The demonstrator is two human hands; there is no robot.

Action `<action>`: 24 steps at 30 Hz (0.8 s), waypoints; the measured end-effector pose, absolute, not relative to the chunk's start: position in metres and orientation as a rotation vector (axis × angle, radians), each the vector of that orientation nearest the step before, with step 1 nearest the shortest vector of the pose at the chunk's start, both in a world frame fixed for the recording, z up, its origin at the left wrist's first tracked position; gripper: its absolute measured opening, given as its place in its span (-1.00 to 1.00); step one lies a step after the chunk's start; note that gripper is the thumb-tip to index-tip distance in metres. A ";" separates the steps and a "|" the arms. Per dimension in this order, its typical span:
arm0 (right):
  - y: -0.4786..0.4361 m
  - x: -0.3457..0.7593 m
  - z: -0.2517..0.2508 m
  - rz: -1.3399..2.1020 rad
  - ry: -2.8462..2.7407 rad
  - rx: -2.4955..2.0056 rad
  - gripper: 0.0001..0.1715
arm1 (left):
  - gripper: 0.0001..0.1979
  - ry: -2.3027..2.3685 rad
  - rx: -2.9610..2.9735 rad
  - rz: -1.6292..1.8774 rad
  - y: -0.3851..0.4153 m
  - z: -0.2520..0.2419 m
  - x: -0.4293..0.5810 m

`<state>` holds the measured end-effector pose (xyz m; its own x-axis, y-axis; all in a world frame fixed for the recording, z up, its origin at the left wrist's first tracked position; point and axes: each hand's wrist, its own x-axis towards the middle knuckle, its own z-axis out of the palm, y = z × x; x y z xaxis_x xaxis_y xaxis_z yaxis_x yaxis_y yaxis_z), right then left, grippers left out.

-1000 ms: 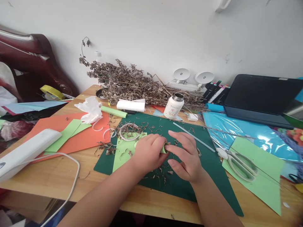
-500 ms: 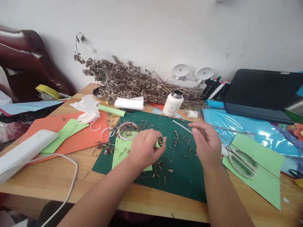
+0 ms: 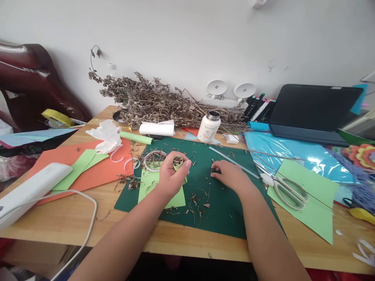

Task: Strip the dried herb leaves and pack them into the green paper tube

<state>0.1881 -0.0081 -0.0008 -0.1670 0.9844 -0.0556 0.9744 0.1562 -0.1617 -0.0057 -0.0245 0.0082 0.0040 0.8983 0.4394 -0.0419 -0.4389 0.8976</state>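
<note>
My left hand (image 3: pixel 172 177) is wrapped round a short tube of rolled green paper (image 3: pixel 177 163). Crumbled dried leaves fill its open top end, which faces up. To its right, my right hand (image 3: pixel 230 174) is low over the dark green cutting mat (image 3: pixel 222 212), fingertips closed on a small bunch of dried leaves (image 3: pixel 215 170). Loose leaf bits (image 3: pixel 195 198) lie scattered between and below the hands. Under my left hand is a green paper sheet (image 3: pixel 149 185), with a white ring (image 3: pixel 148 168) full of dried stems at its top edge.
A heap of dried plants (image 3: pixel 164 103) lies along the wall. Nearby stand a white bottle (image 3: pixel 209 127) and a black tablet (image 3: pixel 313 109). Scissors (image 3: pixel 290 191) rest on green paper at right. Orange paper (image 3: pixel 108 171), a white device (image 3: pixel 35 191) and its cable (image 3: pixel 94 212) occupy the left.
My right hand has come down and left onto the mat, its fingers closing on leaf bits. My left hand has turned the green paper tube more upright. The view has shifted slightly.
</note>
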 end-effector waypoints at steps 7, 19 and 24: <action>-0.002 0.187 -0.011 0.323 -2.266 -1.889 -0.88 | -0.92 1.020 1.845 1.448 -0.030 0.011 -0.007; -0.048 0.146 0.030 0.405 -1.605 -0.792 -0.88 | -0.93 0.846 2.061 1.345 -0.041 0.016 0.003; -0.055 0.131 0.036 0.399 -1.729 -0.712 -0.79 | -0.96 0.883 2.131 1.255 -0.042 0.012 0.008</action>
<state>0.1314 -0.0549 0.0359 -0.1492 0.6463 0.7483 0.2525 0.7566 -0.6032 0.0084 -0.0419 0.0117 0.3611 0.7461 0.5595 0.2747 -0.6584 0.7007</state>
